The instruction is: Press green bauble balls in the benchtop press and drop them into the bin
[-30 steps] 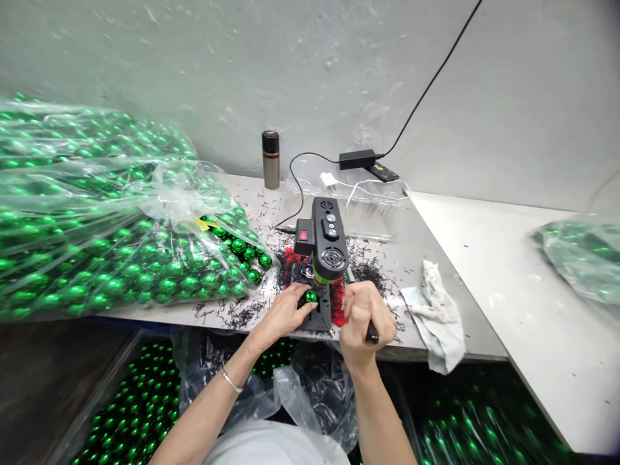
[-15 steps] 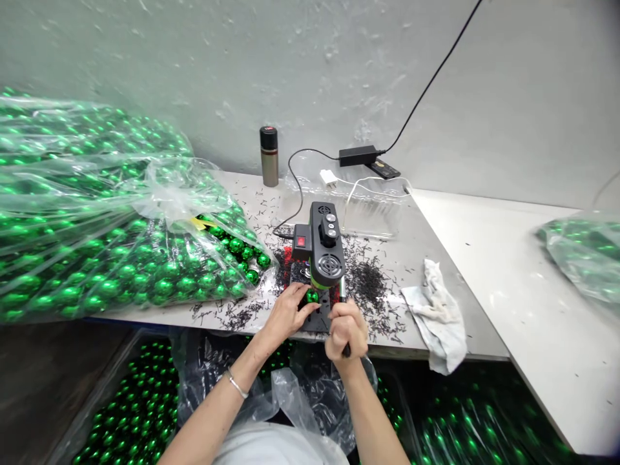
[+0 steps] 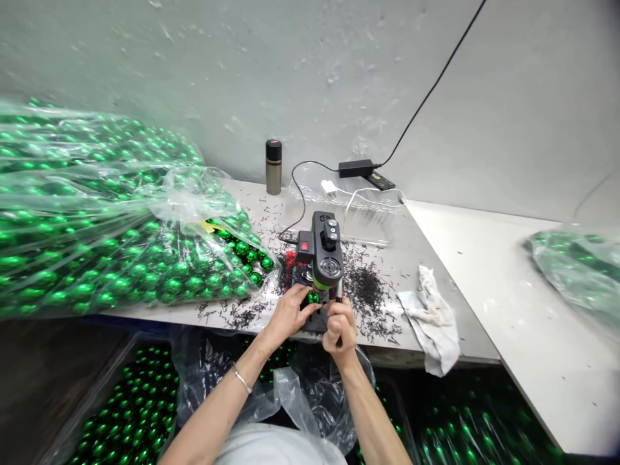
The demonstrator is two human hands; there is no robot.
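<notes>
1. A shiny green ball (image 3: 313, 297) sits under the front end of the black machine (image 3: 328, 248).
2. The left hand (image 3: 289, 313), at the machine's front left, pinches this ball between thumb and fingers.
3. The right hand (image 3: 340, 328), at the machine's front right, is clenched around its lever (image 3: 340, 289).
4. Black bits (image 3: 365, 287) litter the bench (image 3: 411, 242) around the machine; a bag (image 3: 121, 265) of green balls lies to its left.

Your bare left hand (image 3: 287, 315) holds a shiny green ball (image 3: 314, 297) under a black, round-ended machine (image 3: 327, 252), and your bare right hand (image 3: 340, 328) grips its black-handled metal lever (image 3: 340, 290). To your left lies a clear plastic bag of green balls (image 3: 180, 199).
</notes>
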